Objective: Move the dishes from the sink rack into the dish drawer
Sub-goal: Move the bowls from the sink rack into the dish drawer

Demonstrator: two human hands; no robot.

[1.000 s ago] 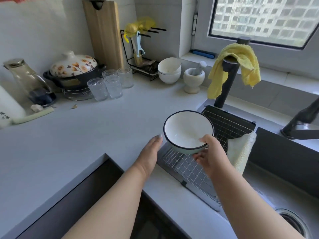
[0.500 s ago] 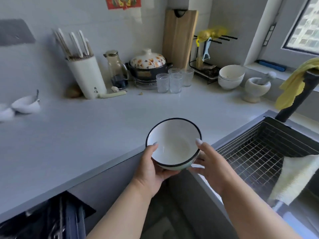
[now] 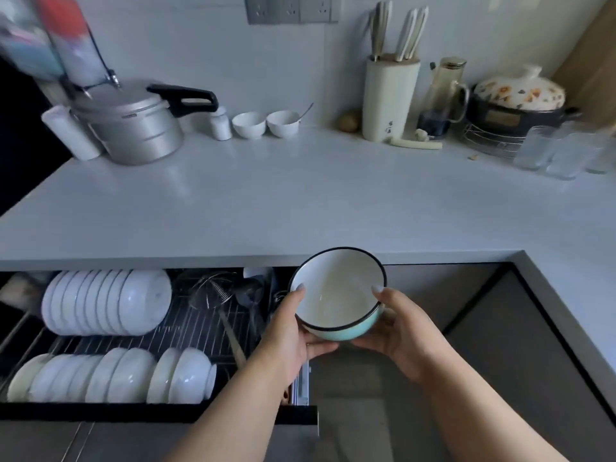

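Note:
A bowl [image 3: 336,291], white inside with a black rim and a light blue outside, is held tilted in front of the counter edge. My left hand [image 3: 293,331] grips its left side, thumb on the rim and fingers under the base. My right hand [image 3: 396,331] grips its right side the same way. Below and to the left the dish drawer [image 3: 200,413] stands pulled out. Its wire rack holds a row of white plates [image 3: 106,303] at the back and white bowls [image 3: 116,376] on edge at the front. The sink rack is out of view.
Utensils and a whisk [image 3: 213,291] lie in the drawer's right part. On the counter [image 3: 300,201] stand a pressure cooker [image 3: 133,125], two small white bowls [image 3: 265,123], a knife block [image 3: 388,98], a glass jug [image 3: 441,95], a floral-lidded pot [image 3: 518,101] and glasses [image 3: 560,155].
The view has swung left from the sink to the open drawer. Both hands carried the bowl along; the left hand, first beside it, now holds it.

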